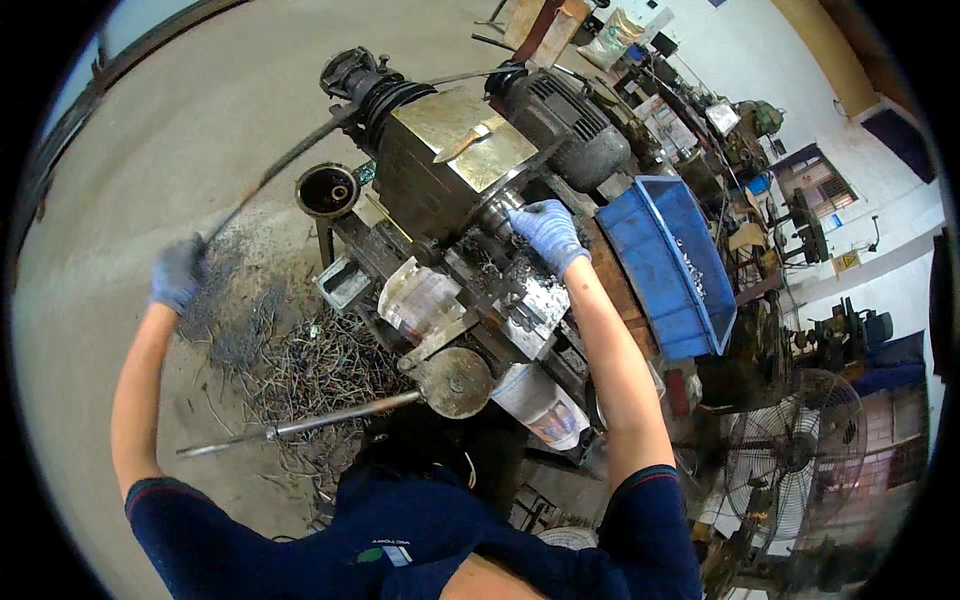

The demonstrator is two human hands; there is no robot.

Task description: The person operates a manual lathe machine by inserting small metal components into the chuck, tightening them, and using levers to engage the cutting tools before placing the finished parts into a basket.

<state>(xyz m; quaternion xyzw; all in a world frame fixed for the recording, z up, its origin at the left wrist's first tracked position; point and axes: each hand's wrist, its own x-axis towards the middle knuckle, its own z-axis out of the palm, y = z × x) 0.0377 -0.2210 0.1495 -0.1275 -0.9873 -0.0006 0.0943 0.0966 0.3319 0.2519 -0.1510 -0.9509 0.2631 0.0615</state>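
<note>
Both my hands wear light blue gloves. My left hand (180, 272), out to the left, is closed round the low end of a long dark lever (290, 155). The lever runs up to the back of a lathe-like machine (425, 180), beside its belt pulley (385, 105). My right hand (548, 232) is at the shiny round spindle nose (497, 212), its fingers curled against the front. Whatever those fingers hold, if anything, is hidden by the glove. A paintbrush (458, 149) lies on the flat metal top of the machine.
A blue bin (660, 270) with small metal pieces stands to the right. Metal shavings (320, 370) heap on the floor at left. A second lever (340, 412) sticks out near my body from a round disc. A dark round cup (328, 190) and a motor (565, 125) flank the machine; a fan (795, 450) stands right.
</note>
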